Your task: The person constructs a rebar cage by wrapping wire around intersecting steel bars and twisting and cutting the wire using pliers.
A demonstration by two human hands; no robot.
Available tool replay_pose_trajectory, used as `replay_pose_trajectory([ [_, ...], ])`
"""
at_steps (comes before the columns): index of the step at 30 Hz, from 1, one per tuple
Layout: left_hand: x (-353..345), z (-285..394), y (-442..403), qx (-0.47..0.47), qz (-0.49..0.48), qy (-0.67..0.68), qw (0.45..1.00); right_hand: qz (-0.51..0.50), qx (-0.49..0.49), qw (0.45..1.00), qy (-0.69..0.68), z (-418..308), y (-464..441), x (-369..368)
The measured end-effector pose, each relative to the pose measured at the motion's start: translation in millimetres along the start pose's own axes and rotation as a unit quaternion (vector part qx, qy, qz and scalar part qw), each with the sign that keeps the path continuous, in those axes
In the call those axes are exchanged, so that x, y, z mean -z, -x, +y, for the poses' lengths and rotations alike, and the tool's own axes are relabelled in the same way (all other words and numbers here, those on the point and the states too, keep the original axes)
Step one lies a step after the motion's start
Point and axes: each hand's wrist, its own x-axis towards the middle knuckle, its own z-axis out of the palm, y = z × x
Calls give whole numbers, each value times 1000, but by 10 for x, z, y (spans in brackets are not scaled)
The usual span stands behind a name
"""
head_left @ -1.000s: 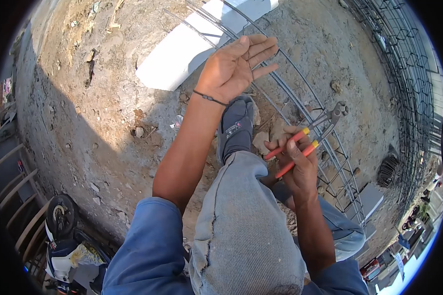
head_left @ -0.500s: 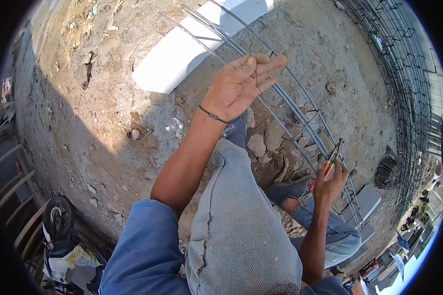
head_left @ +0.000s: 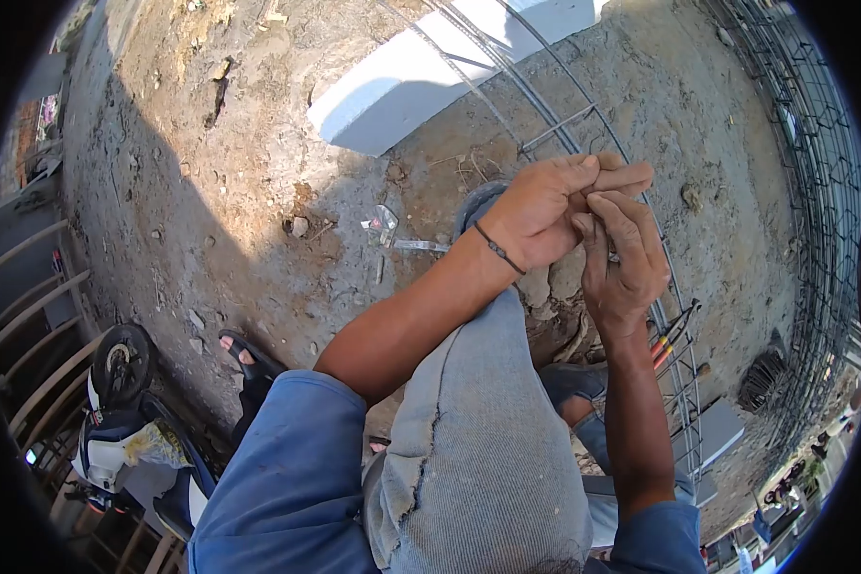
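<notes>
Here are my left hand point(head_left: 545, 210) and right hand point(head_left: 629, 273), meeting fingertip to fingertip above the rebar cage point(head_left: 560, 127), fingers bent as in a pinch; whether they grip anything, I can't tell. The pliers point(head_left: 673, 339) lie on the cage beside my right wrist, red handles toward me.

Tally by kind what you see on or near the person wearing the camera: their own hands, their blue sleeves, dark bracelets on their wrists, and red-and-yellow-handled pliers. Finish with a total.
Hands: 2 (left hand, right hand)
Blue sleeves: 2 (left sleeve, right sleeve)
Dark bracelet: 1
Red-and-yellow-handled pliers: 1
Total: 6
</notes>
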Motion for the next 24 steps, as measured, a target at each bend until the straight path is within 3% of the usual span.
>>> replay_pose_trajectory([
  [3,-113,20,-3,-2,23,-62,998,-3,-68,997,-27,-62,-36,46],
  [4,-162,24,2,-31,35,-249,967,-3,-65,997,-28,-48,-45,71],
  [5,-217,25,5,-59,46,-427,901,-34,-242,952,-183,0,-54,119],
  [6,-288,42,22,-62,44,-427,901,-62,-405,852,-326,66,-72,179],
  [7,-361,69,62,-62,38,-512,856,-99,-434,797,-409,166,-138,268],
  [8,-396,81,85,-60,31,-592,803,-97,-432,798,-409,168,-171,310],
  [9,-368,60,53,-62,31,-593,802,-106,-418,809,-400,165,-206,332],
  [11,-252,12,-50,-49,50,-421,905,-123,-398,817,-399,166,-305,315],
  [14,-193,4,-176,-53,89,-339,935,-144,-379,842,-357,229,-435,306],
  [17,-200,80,-269,-60,108,-342,931,-189,-435,788,-393,444,-584,264],
  [22,-193,283,-437,-79,138,-300,941,-229,-438,780,-384,649,-964,53],
  [24,-93,348,-520,-76,129,-244,958,-272,-445,733,-438,883,-1091,-54],
])
